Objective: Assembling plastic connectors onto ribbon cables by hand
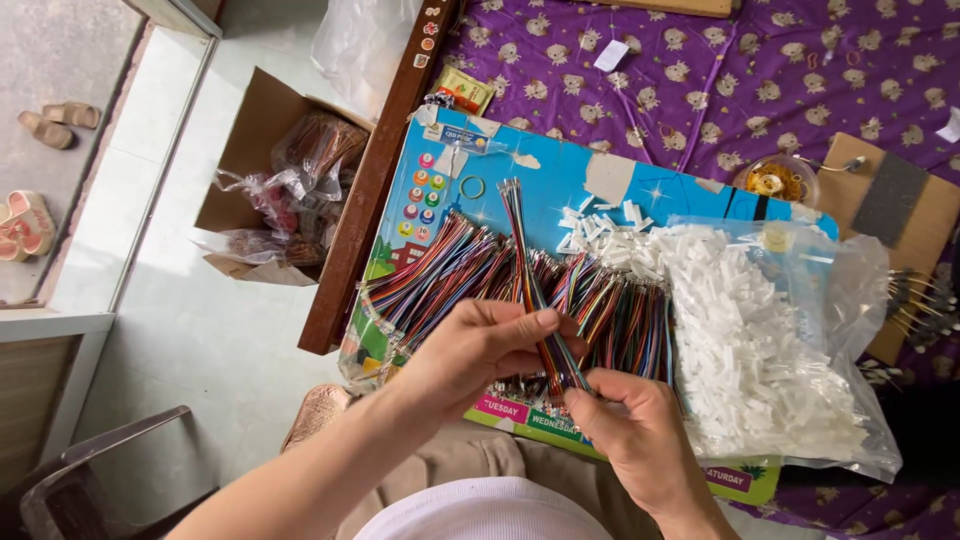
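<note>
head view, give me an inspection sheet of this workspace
surface: blue printed board on purple patterned cloth
job's things: thin bundle of multicoloured wires, pinched by left hand and right hand
clutter: heap of multicoloured wire bundles; clear bag of small white plastic connectors; round clear dish
grippers: both hands closed on the thin bundle
cables: nothing seen beyond the wires
surroundings: brown cardboard box of bags on the floor; sandals

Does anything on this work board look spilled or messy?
Yes. Some small white plastic connectors lie loose on the blue cardboard board, outside the clear plastic bag that holds the rest. The board's printed surface is torn in patches. Both hands hold one multicoloured wire bundle.
</note>
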